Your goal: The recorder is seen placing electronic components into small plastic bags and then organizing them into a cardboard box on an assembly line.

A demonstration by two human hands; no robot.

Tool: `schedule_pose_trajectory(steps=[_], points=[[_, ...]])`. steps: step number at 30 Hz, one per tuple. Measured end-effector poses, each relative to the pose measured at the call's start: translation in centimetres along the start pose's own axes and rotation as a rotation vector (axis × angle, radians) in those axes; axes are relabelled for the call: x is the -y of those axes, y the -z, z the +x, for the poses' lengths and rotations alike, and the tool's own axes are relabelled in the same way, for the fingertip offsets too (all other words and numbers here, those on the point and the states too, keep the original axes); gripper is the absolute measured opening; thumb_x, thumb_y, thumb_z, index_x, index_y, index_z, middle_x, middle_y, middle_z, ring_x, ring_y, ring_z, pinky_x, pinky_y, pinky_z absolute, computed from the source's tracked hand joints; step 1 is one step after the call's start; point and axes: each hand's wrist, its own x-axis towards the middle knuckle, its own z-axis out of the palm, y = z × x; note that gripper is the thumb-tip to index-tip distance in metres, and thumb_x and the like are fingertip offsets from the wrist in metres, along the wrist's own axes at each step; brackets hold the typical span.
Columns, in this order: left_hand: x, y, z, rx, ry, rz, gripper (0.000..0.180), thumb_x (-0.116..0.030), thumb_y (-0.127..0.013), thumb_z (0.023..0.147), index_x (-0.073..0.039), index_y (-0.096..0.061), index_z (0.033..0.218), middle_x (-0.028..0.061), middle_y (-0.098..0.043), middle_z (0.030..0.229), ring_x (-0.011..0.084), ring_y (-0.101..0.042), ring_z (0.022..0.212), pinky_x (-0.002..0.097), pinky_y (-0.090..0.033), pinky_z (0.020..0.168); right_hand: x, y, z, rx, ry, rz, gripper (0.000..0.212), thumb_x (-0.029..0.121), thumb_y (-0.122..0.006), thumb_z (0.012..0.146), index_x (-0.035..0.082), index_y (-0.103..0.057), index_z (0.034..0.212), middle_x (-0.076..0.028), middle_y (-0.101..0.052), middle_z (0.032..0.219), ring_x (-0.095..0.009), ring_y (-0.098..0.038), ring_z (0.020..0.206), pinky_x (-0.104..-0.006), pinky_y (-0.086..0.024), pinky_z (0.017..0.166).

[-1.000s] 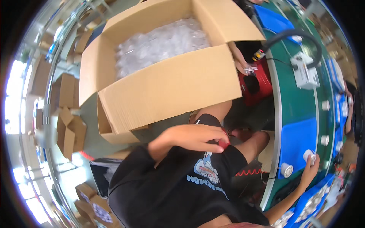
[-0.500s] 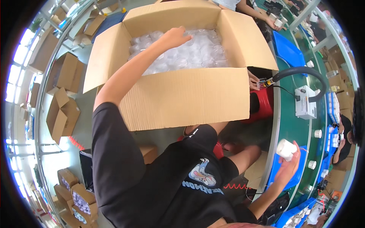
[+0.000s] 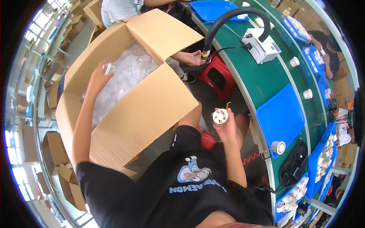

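At the left, my left hand (image 3: 99, 79) is over a big open cardboard box (image 3: 144, 114). Its fingers are closed on a small clear plastic piece (image 3: 109, 68), whose exact kind is not plain. Many similar clear plastic pieces (image 3: 127, 76) fill the box. My right hand (image 3: 229, 128), held out in front of my body, grips a small white round fan (image 3: 220, 116) with its bladed face showing. A short yellowish wire stands up beside it. Another white cylindrical fan (image 3: 278, 147) sits at the near corner of a blue tray (image 3: 281, 114) on the green bench.
The green bench (image 3: 243, 72) curves along the right, bearing a white machine (image 3: 261, 45) with a black hose (image 3: 232, 13). A co-worker's hand (image 3: 190, 58) is by the hose end, above a red stool (image 3: 218, 76). Trays of white parts (image 3: 323, 163) stand at the right.
The view has turned to the right. My right hand has moved from above the blue tray toward my body with a white fan. My left hand now shows a clear plastic piece in its fingers.
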Motion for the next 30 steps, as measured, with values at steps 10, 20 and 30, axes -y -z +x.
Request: schedule_pose_trajectory(steps=[10, 20, 30], points=[[-11.6, 7.9, -26.2, -0.083, 0.204, -1.621, 0.083, -0.046, -0.069, 0.081, -0.003, -0.033, 0.143, 0.0176, -0.054, 0.123, 0.0296, -0.061, 0.098, 0.0417, -0.051, 0.078, -5.4, 5.6, 10.7, 0.013, -0.233, 0.374, 0.037, 0.047, -0.054, 0.095, 0.011, -0.064, 0.098, -0.006, -0.067, 0.089, -0.018, -0.060, 0.070, -0.0255, -0.048, 0.058], [-19.1, -7.8, -35.2, 0.627, 0.618, -1.854, 0.071, -0.029, -0.065, 0.088, 0.000, -0.029, 0.142, 0.0174, -0.054, 0.121, 0.0277, -0.058, 0.108, 0.0367, -0.045, 0.094, -7.1, 3.0, 18.8, 0.085, -0.122, 0.278, 0.036, 0.047, -0.052, 0.095, 0.011, -0.060, 0.094, -0.004, -0.062, 0.079, -0.017, -0.053, 0.061, -0.0274, -0.044, 0.055], [-15.4, -12.1, -34.7, 0.648, 0.737, -1.686, 0.050, -0.020, -0.052, 0.097, -0.005, -0.032, 0.141, 0.0168, -0.055, 0.122, 0.0242, -0.057, 0.109, 0.0353, -0.047, 0.092, -4.2, -2.5, 24.8, 0.088, -0.087, 0.351, 0.037, 0.043, -0.053, 0.096, 0.011, -0.060, 0.112, -0.022, -0.060, 0.106, -0.023, -0.058, 0.074, -0.0270, -0.051, 0.058]])
